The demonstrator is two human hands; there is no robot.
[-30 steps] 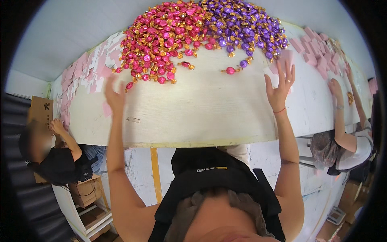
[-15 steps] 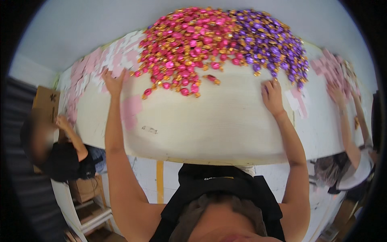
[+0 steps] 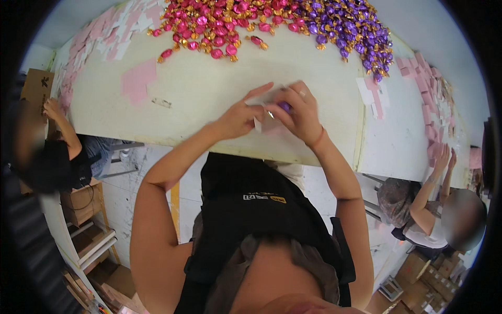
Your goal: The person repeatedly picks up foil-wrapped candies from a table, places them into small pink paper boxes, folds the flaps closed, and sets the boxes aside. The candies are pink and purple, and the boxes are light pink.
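A small pale paper piece (image 3: 265, 121), seemingly a flat carton or wrapper, sits between the two hands just above the near edge of the surface (image 3: 209, 99), about midway along it. A purple wrapped sweet (image 3: 285, 106) shows at the fingertips of the right hand (image 3: 299, 114), which is curled shut around it and pinching the paper's right side. The left hand (image 3: 239, 116) grips the paper's left side with thumb and fingers, its forefinger stretched out over the top.

To do this well, the paper probably needs holding square and open with the left fingers while the right presses the sweet in, so the thin card does not crease or tear; working low, close to the surface, should catch a dropped sweet.

Toward the far edge lie a heap of pink wrapped sweets (image 3: 219, 23) and, to its right, a heap of purple ones (image 3: 350, 26). Pink and white paper blanks (image 3: 137, 81) lie scattered toward the left and right ends. Other people work at both ends.
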